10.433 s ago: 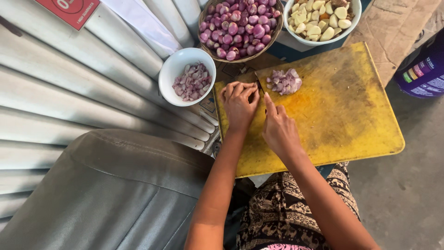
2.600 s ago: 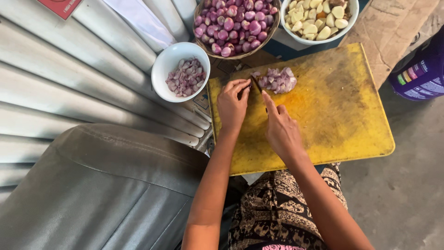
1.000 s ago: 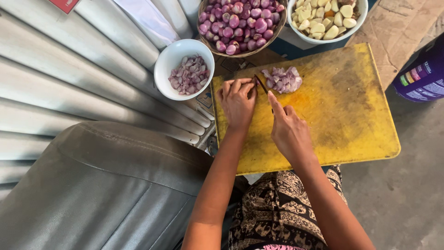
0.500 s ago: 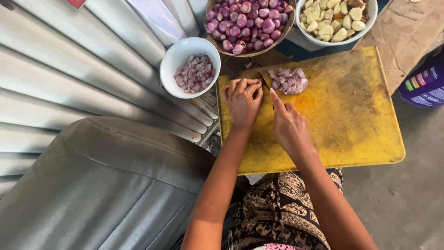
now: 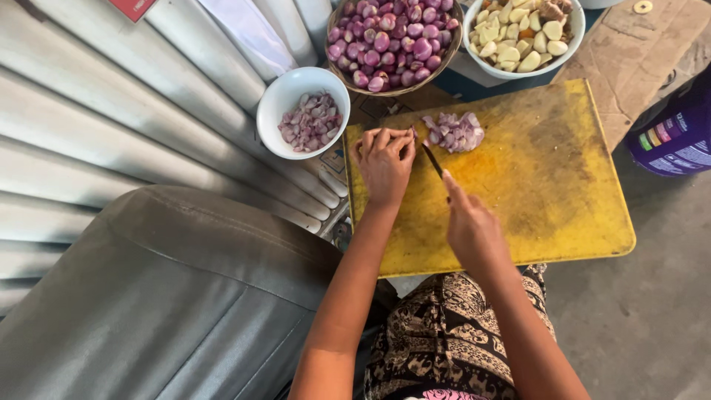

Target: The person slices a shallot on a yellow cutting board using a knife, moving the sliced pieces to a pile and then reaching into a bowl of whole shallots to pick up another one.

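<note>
- Shallot work sits on our yellow cutting board [image 5: 548, 185], across our lap.
- Our left hand [image 5: 385, 159] presses curled fingers onto the board, hiding whatever is underneath.
- Our right hand [image 5: 470, 226] grips a knife [image 5: 432, 159].
- Sliced shallots [image 5: 453, 132] lie just beyond the blade.

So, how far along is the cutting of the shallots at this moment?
Done: a white bowl holds cut shallot pieces, and another pile lies on the yellow board. In hand: the left hand presses something down, the right hand holds a knife beside it. Left: a basket of whole shallots, quite full.
</note>
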